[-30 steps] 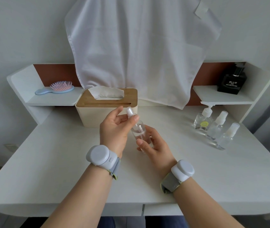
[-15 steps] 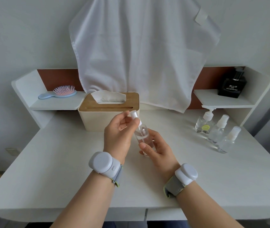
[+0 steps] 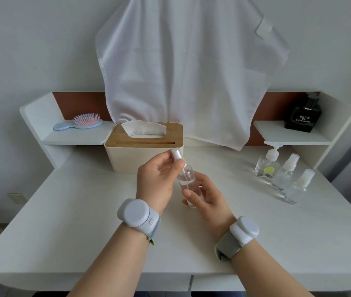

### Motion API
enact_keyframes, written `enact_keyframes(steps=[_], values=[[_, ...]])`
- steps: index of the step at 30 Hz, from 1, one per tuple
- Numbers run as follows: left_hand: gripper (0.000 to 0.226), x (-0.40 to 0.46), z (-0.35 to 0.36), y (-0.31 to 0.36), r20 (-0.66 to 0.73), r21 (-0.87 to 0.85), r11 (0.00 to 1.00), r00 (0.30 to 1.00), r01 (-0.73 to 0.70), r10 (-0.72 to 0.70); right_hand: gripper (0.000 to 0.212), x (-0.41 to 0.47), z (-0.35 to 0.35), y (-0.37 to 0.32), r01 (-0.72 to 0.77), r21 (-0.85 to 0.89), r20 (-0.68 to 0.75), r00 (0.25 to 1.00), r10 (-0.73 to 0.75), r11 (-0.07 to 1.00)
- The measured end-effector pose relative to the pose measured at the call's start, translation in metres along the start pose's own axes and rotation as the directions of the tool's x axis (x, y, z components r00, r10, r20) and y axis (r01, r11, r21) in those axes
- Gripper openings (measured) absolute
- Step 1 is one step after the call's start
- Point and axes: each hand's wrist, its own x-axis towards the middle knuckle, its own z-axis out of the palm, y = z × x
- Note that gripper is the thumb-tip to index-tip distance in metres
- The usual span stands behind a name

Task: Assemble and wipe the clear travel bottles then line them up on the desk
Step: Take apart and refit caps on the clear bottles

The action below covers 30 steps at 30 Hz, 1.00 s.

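Tissue box (image 3: 143, 152) is sitting at the back middle of the desk (image 3: 63, 211), with a towel (image 3: 187, 71) hanging on the wall behind it. Hairbrush (image 3: 80, 123) is lying on the left shelf, dark bottle (image 3: 302, 116) standing on the right shelf. Three travel bottles (image 3: 283, 174) are lining up diagonally on the desk's right, below that shelf.

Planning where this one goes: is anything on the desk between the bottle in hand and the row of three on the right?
Nothing visible. The bottle is held over bare desk, which runs unbroken to the row's nearest bottle.
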Motion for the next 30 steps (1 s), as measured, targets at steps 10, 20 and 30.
enact_keyframes(steps=[10, 20, 30], values=[[0.016, -0.001, 0.0036, 0.0046, -0.004, -0.067, 0.997, 0.999, 0.051, -0.051, 0.036, -0.0011, 0.0011, -0.0026, -0.01, 0.003, 0.005, 1.0, 0.009, 1.0], [0.045, 0.0033, 0.0039, 0.0018, -0.111, -0.074, 0.995, 0.991, 0.07, -0.078, 0.038, -0.0012, 0.0019, 0.0001, -0.003, 0.006, 0.013, 1.0, 0.003, 1.0], [0.024, 0.0011, 0.0001, 0.0022, 0.031, -0.149, 0.986, 0.997, 0.07, -0.066, 0.038, 0.0007, -0.0007, 0.0037, 0.002, -0.023, 0.022, 1.0, -0.002, 1.0]])
